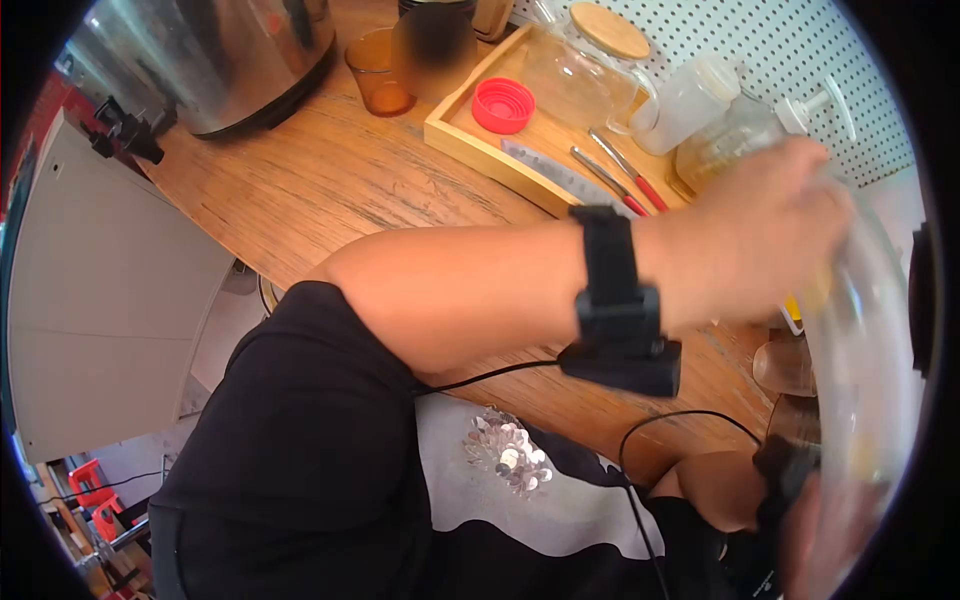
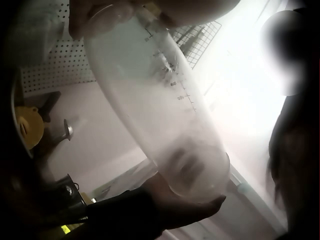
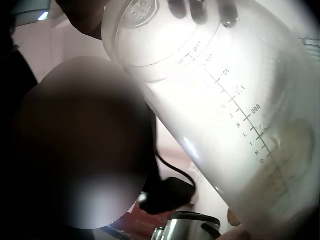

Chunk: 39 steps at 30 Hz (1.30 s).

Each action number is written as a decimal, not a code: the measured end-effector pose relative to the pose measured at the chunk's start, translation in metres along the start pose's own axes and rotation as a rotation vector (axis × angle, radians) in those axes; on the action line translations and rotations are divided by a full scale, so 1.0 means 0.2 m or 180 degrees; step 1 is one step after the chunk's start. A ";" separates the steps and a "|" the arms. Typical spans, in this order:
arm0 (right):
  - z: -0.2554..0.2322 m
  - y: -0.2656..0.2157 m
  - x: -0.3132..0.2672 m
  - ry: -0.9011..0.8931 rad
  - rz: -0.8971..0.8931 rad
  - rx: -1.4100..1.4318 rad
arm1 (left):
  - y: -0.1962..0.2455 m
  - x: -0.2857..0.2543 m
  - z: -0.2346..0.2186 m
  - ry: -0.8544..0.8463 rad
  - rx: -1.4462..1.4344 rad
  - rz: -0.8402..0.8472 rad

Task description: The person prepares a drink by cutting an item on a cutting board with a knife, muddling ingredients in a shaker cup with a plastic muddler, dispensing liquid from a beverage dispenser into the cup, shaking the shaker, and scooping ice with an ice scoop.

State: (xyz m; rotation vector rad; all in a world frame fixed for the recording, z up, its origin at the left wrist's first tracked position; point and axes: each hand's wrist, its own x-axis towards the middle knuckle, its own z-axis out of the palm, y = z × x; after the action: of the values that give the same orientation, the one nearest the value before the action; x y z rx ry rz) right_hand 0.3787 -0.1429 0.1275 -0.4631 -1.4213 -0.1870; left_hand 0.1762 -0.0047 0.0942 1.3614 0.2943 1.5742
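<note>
A large clear container [image 1: 860, 330] stretches along the right side of the head view, blurred. My left hand [image 1: 765, 235] grips its upper end, and my right hand [image 1: 815, 535] holds the lower end, partly cut by the edge. In the left wrist view the container [image 2: 150, 100] is tilted, its side marked with a scale; my right hand [image 2: 185, 205] cups the lower end, thumb and fingers around it. The right wrist view shows the container [image 3: 215, 120] close up, with several fingertips [image 3: 198, 11] against the wall and a dotted round patch at one end.
A wooden tray [image 1: 480, 155] on the table holds a red lid [image 1: 503, 105], red-handled tools [image 1: 625, 170], a glass jug [image 1: 580, 80] and bottles. An amber glass [image 1: 382, 75] and a large metal pot [image 1: 215, 60] stand left of it. A clear cup [image 1: 783, 367] is at the right.
</note>
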 end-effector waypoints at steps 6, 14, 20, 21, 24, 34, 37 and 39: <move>0.04 0.03 0.02 -0.0024 0.0092 0.0297 | -0.16 0.05 -0.15 -0.0336 0.1431 -0.0028; 0.01 0.25 0.08 0.0217 -0.0166 0.0243 | -0.05 0.00 -0.03 -0.0036 0.0048 0.0359; 0.08 0.32 0.06 0.0649 -0.0625 0.0342 | -0.21 0.08 -0.15 0.0125 -0.0054 -0.0127; 0.04 0.34 0.04 0.0686 -0.0639 0.0342 | -0.13 0.06 -0.11 0.0094 -0.0031 -0.0118; -0.07 0.37 0.00 0.0341 -0.0605 0.0257 | 0.00 -0.03 -0.02 -0.0153 0.0079 0.0295; -0.24 0.41 0.03 -0.0449 -0.0558 0.0356 | 0.07 -0.04 -0.01 -0.0311 0.0225 0.0061; -0.22 0.36 0.04 -0.0424 -0.0382 0.0590 | 0.01 -0.04 -0.02 -0.0267 0.0300 0.0207; -0.17 0.33 0.07 -0.0397 -0.0289 0.0767 | -0.12 0.04 -0.13 -0.0415 -0.0186 -0.0984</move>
State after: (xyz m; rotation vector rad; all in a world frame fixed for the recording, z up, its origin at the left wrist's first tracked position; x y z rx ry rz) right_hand 0.4379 -0.0967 0.1248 -0.2148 -1.5658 -0.0589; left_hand 0.1676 0.0235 0.0721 1.2978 0.3577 1.2247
